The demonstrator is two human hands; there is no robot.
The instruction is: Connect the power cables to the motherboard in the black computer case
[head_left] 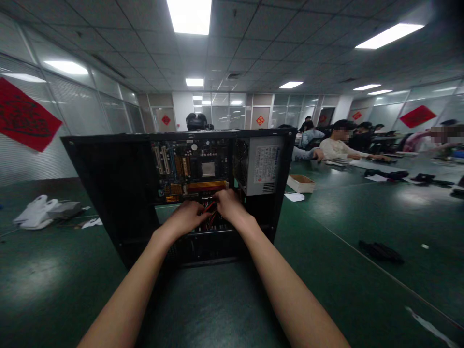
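A black computer case (119, 188) stands on the green table, its open side facing me. Inside it a motherboard (170, 164) sits at the upper middle, with a power supply (266, 166) at the upper right. My left hand (184, 216) and my right hand (231, 205) reach into the case below the motherboard. Thin red and black cables (211, 212) run between my two hands. The left fingers are pinched at these cables. The right hand's fingers curl in at the cables' upper end; its fingertips are partly hidden.
To the left, a white plastic bag (38, 212) lies beside a grey box (65, 210). A small open cardboard box (300, 183) and a black cloth-like item (380, 251) are on the right. A co-worker (337, 145) sits at the table, with other people behind.
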